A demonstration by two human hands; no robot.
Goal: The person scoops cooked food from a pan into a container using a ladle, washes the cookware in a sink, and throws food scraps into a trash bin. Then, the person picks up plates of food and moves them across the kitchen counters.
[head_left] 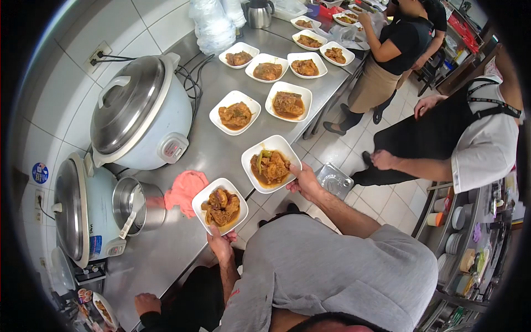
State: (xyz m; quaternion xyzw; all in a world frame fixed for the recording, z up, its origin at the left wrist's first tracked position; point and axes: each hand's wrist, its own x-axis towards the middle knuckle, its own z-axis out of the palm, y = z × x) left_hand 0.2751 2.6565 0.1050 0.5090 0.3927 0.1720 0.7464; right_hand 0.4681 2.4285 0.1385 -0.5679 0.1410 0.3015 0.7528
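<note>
My left hand (222, 247) grips the near rim of a square white bowl of meat stew (220, 209), held over the front edge of the steel counter. In my right hand (303, 181) is a second white bowl of stew (270, 164), pinched at its right side, with a green piece on the meat. The two bowls sit close beside each other. Just left of them a crumpled pink cloth (186, 192) lies on the counter. Further up stand two similar filled bowls, the nearer ones being a left bowl (235, 113) and a right bowl (288, 102).
Two large rice cookers (135, 113) line the wall, with a steel pot (133, 207) holding a white paddle. More filled bowls (267, 68) stand up the counter. Co-workers (442, 130) stand on the right, near a dish rack (456, 238). Another person's hand (147, 304) shows lower left.
</note>
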